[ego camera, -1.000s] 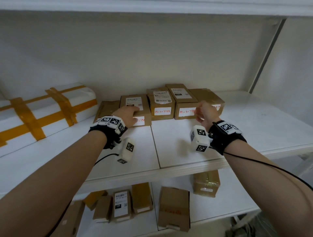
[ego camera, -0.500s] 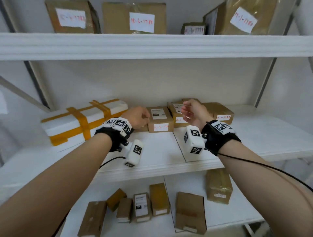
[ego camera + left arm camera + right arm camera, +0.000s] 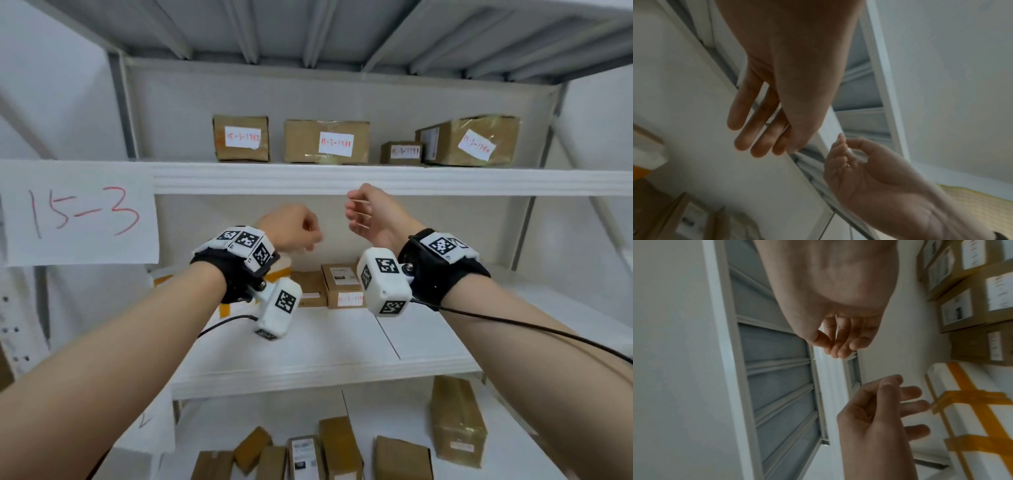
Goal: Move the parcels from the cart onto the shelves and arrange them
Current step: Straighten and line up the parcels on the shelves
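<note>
- Left hand [image 3: 294,227] is raised in front of the middle shelf [image 3: 342,346], empty; the left wrist view shows its fingers [image 3: 748,126] nearly straight and relaxed, so the grip is apart.
- Right hand [image 3: 371,214] is up beside it, just under the front edge of the upper shelf [image 3: 342,178]. Its fingers [image 3: 840,344] are loosely curled with the thumb near the fingertips and nothing between them, so this grip is slack and empty too.
- The hands are near each other, not touching.
- Each wrist carries a black strap with marker tags and a white camera block.
- Parcels: the upper shelf has four brown boxes [image 3: 326,141] in a row, each with a white label in red handwriting; the rightmost one is tilted, and a small one sits just beside it.
- Middle shelf: a cluster of small brown boxes [image 3: 342,284] at the back, partly hidden behind the wrist cameras. To their left is a white parcel with orange tape [image 3: 970,415], clearer in the right wrist view.
- Lower shelf [image 3: 394,418]: several more brown boxes [image 3: 339,445] near the front, plus one larger box [image 3: 457,421] set apart to the right.
- The cart is not in view.
- A white paper sign [image 3: 80,212] on the left upright reads "15-3" in red.
</note>
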Available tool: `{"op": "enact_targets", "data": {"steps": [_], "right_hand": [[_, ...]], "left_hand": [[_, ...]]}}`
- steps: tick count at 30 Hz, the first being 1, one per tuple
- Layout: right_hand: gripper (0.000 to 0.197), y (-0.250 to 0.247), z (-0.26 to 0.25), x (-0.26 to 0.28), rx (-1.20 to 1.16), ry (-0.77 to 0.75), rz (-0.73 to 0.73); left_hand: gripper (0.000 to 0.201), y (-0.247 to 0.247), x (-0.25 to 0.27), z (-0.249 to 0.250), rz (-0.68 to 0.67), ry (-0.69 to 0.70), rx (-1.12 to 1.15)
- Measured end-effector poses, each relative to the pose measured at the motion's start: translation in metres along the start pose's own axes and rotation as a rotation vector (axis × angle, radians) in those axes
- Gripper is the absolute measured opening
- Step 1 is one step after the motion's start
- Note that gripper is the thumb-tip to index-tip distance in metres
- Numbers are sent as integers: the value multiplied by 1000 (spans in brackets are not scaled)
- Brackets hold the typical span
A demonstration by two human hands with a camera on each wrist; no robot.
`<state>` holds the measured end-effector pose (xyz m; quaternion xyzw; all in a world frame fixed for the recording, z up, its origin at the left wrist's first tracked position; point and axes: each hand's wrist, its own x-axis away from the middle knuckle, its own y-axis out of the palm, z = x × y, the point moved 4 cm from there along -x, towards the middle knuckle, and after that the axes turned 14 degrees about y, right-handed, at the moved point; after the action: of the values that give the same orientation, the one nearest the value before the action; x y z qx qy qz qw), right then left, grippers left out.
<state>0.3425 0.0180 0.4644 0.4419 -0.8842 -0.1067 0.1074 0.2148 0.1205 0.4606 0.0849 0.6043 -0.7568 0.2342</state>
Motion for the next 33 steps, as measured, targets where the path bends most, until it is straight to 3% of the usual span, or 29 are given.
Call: {"op": "enact_targets", "data": {"steps": [8,19,27,33], "right_hand": [[22,42,-93,33,-17,-147,-16],[20,33,-153,1,58,-197,37],[18,-1,-186,-68,48,-190,148],[10,-31,-208,-93,129,-194,214]], "left_hand": [[27,-96,-13,51,49,-17,141],[23,-209,-39,16,324,-158,73],[21,-230,-66,-27,369,-241,-50],[37,-223,-91,-54,271,-378,-181]]}}
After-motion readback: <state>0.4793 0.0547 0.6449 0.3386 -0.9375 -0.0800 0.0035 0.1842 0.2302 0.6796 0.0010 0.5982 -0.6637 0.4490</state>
